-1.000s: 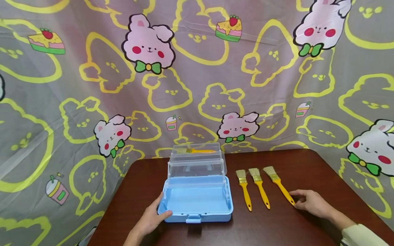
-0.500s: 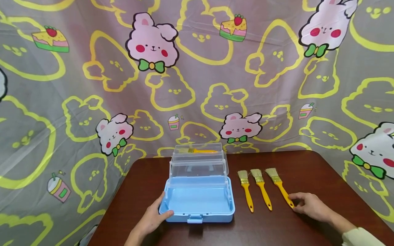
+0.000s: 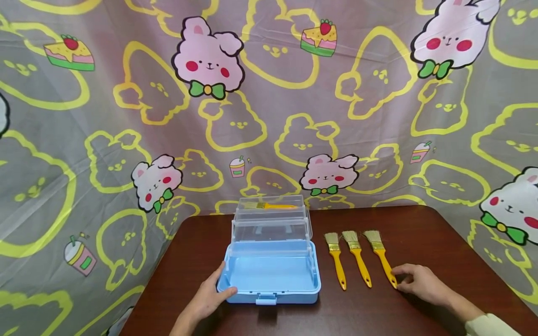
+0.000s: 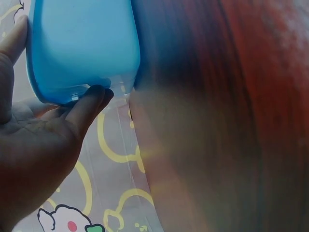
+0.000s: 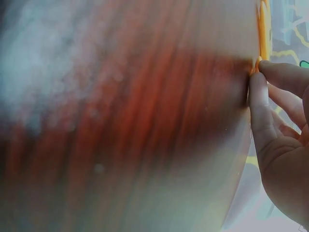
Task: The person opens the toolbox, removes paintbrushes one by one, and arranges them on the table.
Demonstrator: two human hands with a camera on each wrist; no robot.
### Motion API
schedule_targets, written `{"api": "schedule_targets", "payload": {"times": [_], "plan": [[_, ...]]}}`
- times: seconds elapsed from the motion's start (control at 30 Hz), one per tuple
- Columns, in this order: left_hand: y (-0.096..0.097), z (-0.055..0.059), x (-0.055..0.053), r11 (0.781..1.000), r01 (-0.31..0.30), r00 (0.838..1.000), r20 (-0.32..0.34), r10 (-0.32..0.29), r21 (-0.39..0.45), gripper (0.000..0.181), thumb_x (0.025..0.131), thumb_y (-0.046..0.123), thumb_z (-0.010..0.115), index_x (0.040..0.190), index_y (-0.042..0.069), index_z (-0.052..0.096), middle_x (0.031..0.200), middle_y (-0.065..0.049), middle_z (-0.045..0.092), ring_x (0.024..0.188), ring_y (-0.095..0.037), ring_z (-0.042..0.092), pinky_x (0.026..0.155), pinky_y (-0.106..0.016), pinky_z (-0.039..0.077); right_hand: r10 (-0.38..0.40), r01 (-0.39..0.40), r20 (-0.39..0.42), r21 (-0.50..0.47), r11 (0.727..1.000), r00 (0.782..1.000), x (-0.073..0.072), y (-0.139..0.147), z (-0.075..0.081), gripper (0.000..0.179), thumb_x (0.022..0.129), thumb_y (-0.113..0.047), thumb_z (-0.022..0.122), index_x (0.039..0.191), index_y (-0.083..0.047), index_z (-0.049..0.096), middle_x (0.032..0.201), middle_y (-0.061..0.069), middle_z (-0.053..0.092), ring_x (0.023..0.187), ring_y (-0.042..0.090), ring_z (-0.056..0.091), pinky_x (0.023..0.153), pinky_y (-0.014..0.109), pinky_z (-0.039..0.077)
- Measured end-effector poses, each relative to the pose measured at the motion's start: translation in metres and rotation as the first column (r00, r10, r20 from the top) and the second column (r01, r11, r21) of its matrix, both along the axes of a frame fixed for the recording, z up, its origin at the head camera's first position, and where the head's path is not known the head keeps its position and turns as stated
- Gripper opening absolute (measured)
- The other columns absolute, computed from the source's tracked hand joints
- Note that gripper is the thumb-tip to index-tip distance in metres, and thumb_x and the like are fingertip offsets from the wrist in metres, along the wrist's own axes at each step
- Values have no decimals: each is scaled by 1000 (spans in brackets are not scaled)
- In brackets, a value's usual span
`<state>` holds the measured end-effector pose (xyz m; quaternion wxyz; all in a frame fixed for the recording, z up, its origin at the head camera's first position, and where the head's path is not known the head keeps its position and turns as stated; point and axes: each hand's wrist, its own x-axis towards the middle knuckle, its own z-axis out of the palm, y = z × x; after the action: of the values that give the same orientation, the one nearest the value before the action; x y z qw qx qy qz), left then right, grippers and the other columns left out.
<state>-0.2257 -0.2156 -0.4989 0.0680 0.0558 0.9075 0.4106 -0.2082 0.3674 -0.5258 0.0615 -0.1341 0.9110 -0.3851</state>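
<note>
A light-blue toolbox [image 3: 271, 275] stands open on the table, its clear lid and trays folded back. My left hand [image 3: 203, 296] holds its front left corner, thumb on the front rim and fingers along the side. In the left wrist view, thumb and fingers lie about the box corner [image 4: 87, 48]. To the right lie three paintbrushes with yellow handles: a left one [image 3: 337, 263], a middle one [image 3: 359, 261] and a right paintbrush [image 3: 381, 256]. My right hand [image 3: 424, 284] pinches the handle end of the right one. The right wrist view shows this handle [image 5: 263, 31] edge-on.
Another yellow-handled paintbrush [image 3: 279, 206] lies in the clear upper part [image 3: 269, 228] of the toolbox. The dark wooden table [image 3: 336, 317] has rounded far corners. A patterned curtain [image 3: 269, 102] hangs behind and beside it.
The right paintbrush's handle end has swung left with my right hand, so the brush points straighter away and closer in line with the others. My left hand stays on the toolbox.
</note>
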Motion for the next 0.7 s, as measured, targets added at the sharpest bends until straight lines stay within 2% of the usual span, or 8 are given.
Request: {"api": "schedule_targets", "payload": {"times": [0.33,0.47,0.7], "plan": [[1,1,1,1000,-13,1000,25,13,-6,97,81,46,71,148,-2,21,147,-28,27,131,-44,32,100,-60,30,10,-11,22,10,1000,1000,-2,0,1,39,77,-13,76,110,4,64,105,19,64,68,6,60,58,25,50],[2,1,1,1000,-14,1000,21,14,-6,98,80,47,72,149,-1,22,148,-28,28,131,-44,32,100,-60,30,14,-14,24,7,1000,1000,-4,1,7,39,79,-15,75,111,4,64,104,18,64,69,7,61,57,26,50],[1,1,1,1000,-9,1000,9,9,-14,97,80,46,72,149,0,22,148,-26,28,132,-42,32,101,-60,30,-99,108,-76,129,986,992,-10,-10,24,27,82,-28,73,102,-11,71,99,2,68,91,20,62,70,32,50]]}}
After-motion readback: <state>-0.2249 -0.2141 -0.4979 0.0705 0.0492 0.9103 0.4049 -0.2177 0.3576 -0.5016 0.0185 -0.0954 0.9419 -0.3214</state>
